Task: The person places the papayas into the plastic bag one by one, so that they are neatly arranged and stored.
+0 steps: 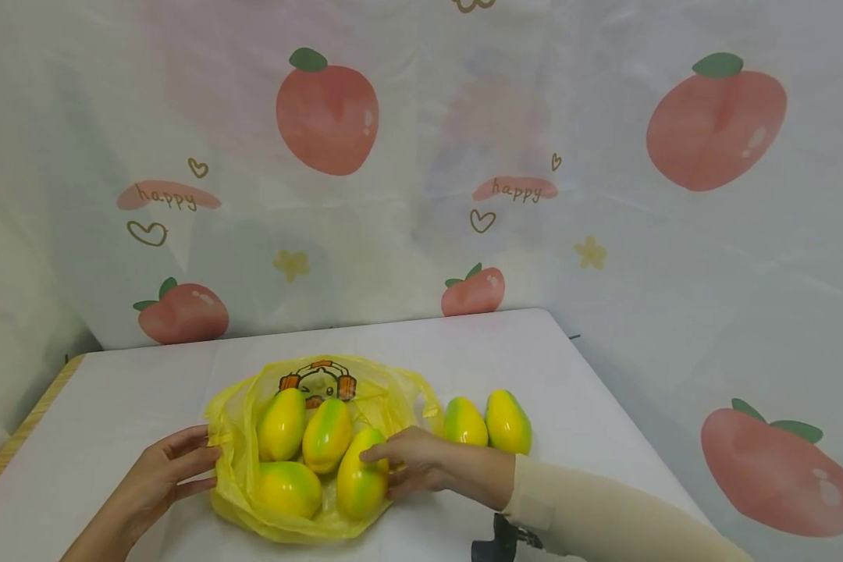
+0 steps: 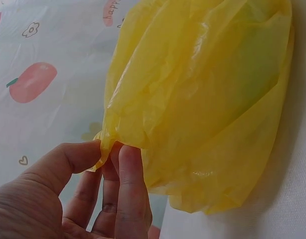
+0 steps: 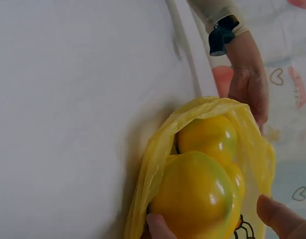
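A yellow plastic bag with a cartoon print lies on its side, its mouth toward me. Inside are several glossy yellow-green mangoes, among them a mango at the upper left. My left hand pinches the bag's left rim between thumb and fingers; the left wrist view shows the pinched plastic. At the right side of the mouth, my right hand has its thumb and fingers about the nearest mango. In the right wrist view, a fingertip touches that mango, while the thumb appears beside it.
Two more mangoes, one beside the other, lie on the white table right of the bag. A dark wrist-worn device shows below my right sleeve. Behind the table hangs a peach-printed cloth.
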`<control>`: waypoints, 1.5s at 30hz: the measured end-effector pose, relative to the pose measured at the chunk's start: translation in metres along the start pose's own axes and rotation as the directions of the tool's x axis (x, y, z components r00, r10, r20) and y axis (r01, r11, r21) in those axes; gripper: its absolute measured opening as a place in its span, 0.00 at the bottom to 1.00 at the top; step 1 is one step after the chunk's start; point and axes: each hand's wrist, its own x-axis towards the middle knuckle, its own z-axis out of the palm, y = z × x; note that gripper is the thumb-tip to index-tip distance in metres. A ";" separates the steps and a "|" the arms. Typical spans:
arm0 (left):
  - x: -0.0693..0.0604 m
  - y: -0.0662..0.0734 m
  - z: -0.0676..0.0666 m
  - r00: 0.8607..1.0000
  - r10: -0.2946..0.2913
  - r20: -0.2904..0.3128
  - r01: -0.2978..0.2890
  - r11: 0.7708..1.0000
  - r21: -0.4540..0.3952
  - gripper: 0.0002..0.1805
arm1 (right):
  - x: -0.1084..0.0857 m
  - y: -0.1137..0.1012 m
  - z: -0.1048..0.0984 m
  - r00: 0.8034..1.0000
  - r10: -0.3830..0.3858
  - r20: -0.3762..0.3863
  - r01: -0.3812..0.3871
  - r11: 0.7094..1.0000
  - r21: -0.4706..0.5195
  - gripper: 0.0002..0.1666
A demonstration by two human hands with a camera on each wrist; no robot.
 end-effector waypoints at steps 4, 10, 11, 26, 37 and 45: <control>0.000 0.001 0.000 1.000 0.002 0.001 -0.002 1.000 0.008 0.23 | -0.010 -0.007 -0.012 0.999 -0.010 0.047 0.012 0.999 -0.034 0.40; 0.000 0.002 0.001 1.000 -0.003 -0.004 0.003 1.000 0.015 0.26 | -0.037 -0.023 -0.038 0.992 -0.067 0.111 0.073 0.996 -0.051 0.40; 0.000 0.002 0.001 1.000 -0.004 -0.003 0.004 1.000 0.018 0.28 | -0.042 -0.026 -0.044 0.990 -0.086 0.115 0.093 0.994 -0.054 0.39; 0.001 0.002 0.000 1.000 -0.014 -0.001 0.014 1.000 0.013 0.31 | -0.088 -0.036 -0.147 0.917 -0.397 -0.042 0.362 0.872 -0.329 0.37; 0.000 0.003 0.001 1.000 -0.020 -0.018 0.021 0.999 0.026 0.32 | -0.077 -0.007 -0.185 0.899 -0.367 -0.238 0.255 0.882 -0.396 0.41; -0.001 0.004 0.002 0.999 -0.024 -0.028 0.025 0.999 0.029 0.32 | -0.053 0.013 -0.194 0.914 -0.280 -0.294 0.172 0.923 -0.345 0.43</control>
